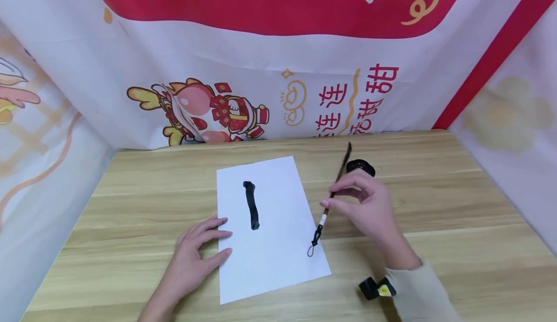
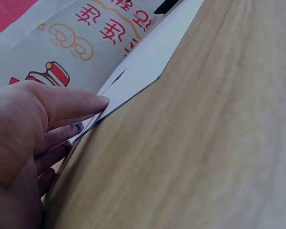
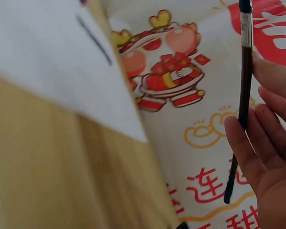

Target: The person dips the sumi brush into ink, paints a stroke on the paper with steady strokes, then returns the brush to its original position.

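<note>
A white sheet of paper (image 1: 278,259) lies on the wooden table, bearing one thick black ink stroke (image 1: 251,206). My left hand (image 1: 196,252) rests at the paper's left edge, its spread fingertips on the margin; in the left wrist view a dark smudge marks one finger (image 2: 77,128). To the right of the paper, my right hand (image 1: 367,206) pinches a writing brush (image 1: 338,178) by its dark handle. The brush's black tip points away toward the back wall, and its hanging loop dangles over the paper's right edge. Just beyond that hand sits a black inkstone (image 1: 360,167), partly hidden by it.
A printed cloth (image 1: 261,51) with red characters and cartoon figures hangs behind the table (image 1: 143,191) and along both sides. A small black wrist camera (image 1: 370,288) with a yellow label sits by the right sleeve (image 1: 419,290).
</note>
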A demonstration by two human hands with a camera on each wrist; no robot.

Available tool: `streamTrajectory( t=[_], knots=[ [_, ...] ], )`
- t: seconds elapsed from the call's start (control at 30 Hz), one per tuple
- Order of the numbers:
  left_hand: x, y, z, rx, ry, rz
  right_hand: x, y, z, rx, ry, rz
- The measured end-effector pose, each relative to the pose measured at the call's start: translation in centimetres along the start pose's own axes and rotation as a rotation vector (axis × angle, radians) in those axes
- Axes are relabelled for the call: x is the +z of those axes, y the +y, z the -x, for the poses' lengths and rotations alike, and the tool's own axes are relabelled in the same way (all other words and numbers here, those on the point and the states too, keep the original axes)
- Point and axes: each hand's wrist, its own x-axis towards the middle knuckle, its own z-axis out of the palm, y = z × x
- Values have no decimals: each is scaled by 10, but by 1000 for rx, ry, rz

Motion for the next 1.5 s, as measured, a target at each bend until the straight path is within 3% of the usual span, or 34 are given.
streamTrajectory(
  t=[0.2,0.43,0.9,1.13,1.5],
  knots=[
    [0,0,1,-3,-5,4,-12,12,26,13,66,123],
    [0,-1,2,-19,-18,3,-18,21,41,78,53,247],
    [1,-1,3,-17,-19,6,-28,37,46,108,19,386],
    [1,-1,2,-18,-18,2,-40,48,40,161,-31,460],
    [1,0,1,-14,-14,0,-58,57,27,174,-42,506]
  ],
)
